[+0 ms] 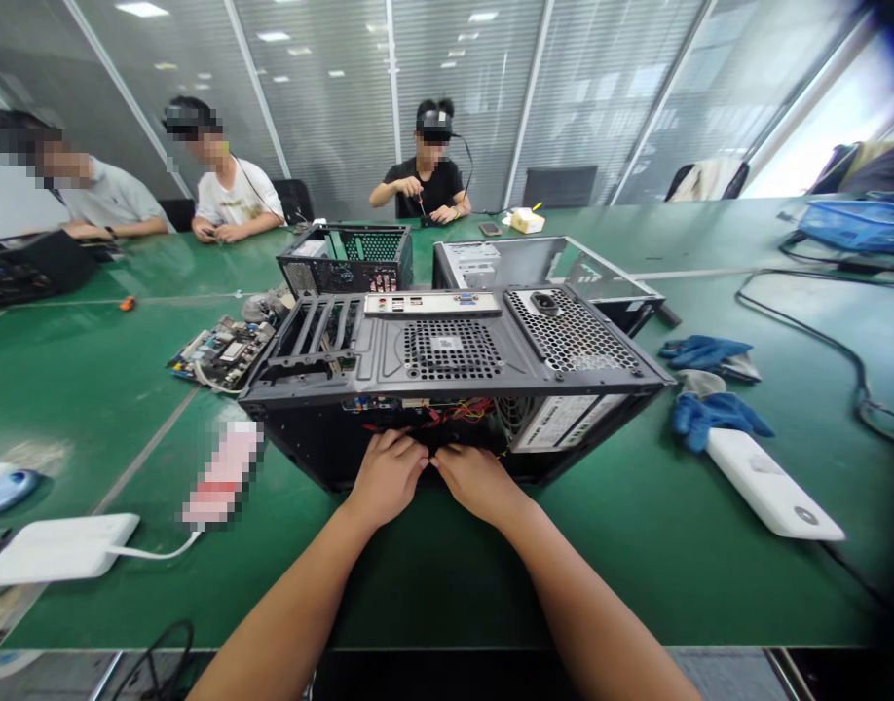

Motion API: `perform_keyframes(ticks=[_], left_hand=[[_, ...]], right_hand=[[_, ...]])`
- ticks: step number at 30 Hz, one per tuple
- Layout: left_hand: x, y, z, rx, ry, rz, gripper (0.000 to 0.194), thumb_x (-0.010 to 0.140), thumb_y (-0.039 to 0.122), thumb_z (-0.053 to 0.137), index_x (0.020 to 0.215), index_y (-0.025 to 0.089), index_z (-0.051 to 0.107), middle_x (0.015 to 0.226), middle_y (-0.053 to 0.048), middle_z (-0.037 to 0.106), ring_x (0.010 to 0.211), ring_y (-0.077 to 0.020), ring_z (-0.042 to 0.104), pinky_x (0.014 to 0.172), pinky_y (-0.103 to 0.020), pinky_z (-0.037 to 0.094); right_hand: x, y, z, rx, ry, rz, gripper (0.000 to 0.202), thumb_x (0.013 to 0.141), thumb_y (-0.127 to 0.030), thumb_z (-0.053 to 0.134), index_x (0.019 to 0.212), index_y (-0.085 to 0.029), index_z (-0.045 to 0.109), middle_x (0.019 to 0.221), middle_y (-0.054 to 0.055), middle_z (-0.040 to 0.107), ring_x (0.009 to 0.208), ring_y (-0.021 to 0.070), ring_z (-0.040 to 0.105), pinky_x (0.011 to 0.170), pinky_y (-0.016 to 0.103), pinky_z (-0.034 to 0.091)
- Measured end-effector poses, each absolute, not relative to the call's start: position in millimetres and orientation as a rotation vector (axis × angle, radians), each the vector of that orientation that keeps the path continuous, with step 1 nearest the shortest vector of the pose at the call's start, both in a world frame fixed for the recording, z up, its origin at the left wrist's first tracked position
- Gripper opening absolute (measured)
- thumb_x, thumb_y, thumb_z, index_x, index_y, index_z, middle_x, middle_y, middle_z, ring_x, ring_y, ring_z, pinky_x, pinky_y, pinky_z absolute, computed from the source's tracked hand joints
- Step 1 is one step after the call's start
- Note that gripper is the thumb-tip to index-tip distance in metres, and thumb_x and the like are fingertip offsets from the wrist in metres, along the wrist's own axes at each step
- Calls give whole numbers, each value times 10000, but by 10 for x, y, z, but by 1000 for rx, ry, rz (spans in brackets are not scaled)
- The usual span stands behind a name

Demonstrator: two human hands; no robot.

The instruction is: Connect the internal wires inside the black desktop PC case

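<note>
One long green table (432, 584) is filling the lower frame, and a black computer case (378, 355) is sitting at the center, its open side facing me. I'm judging it heavy and stiff, best gripped by its rigid outer frame; the perforated panels are probably giving poorer purchase, and bare metal rims may be sharp. Inside, at center right, a labeled power supply (564, 425) is likely adding weight. My left hand (389, 477) and right hand (480, 482) are bending their fingers at the opening, tips nearly meeting; I can't tell whether they're pinching anything. Just above, thin colored wires (476, 409) are looking soft and easy to snag. Two other cases are standing behind, a circuit board (228, 352) is lying close at center left, and blue gloves (717, 414) are lying right; the widest room is opening toward the near edge, bottom center.
</note>
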State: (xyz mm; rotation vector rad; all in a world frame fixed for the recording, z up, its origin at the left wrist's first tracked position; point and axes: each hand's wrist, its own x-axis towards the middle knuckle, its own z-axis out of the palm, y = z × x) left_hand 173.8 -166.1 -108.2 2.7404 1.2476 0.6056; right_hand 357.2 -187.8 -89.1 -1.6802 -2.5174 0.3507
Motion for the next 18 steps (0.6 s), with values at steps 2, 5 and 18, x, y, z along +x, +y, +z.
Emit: perform_keyframes(ticks=[2,5,18], left_hand=[[1737,-1659,-1093,2753,1248,603,183,973,235,471,969,215,652,933,-63,677,1017,-252,526,845,-407,414],[1733,-1653,-1112,2769,1244,604,177,974,229,472,963,220,649,932,-57,681,1024,-253,530,842,-408,411],[1729,-1649,-1101,2746,1222,615,152,967,223,493,942,203,642,911,-53,671,970,-243,533,833,-395,413]], right_hand=[[3572,-1877,-891,-1681,-2515,354,307,1033,-267,353,989,-174,642,976,89,707,897,197,680,738,268,461],[3571,-1877,-896,-1679,-2512,355,313,1032,-270,351,997,-176,648,978,88,710,891,200,681,742,272,466],[3571,-1880,-895,-1673,-2514,361,318,1030,-267,346,1003,-175,649,981,88,708,889,203,679,753,269,468]])
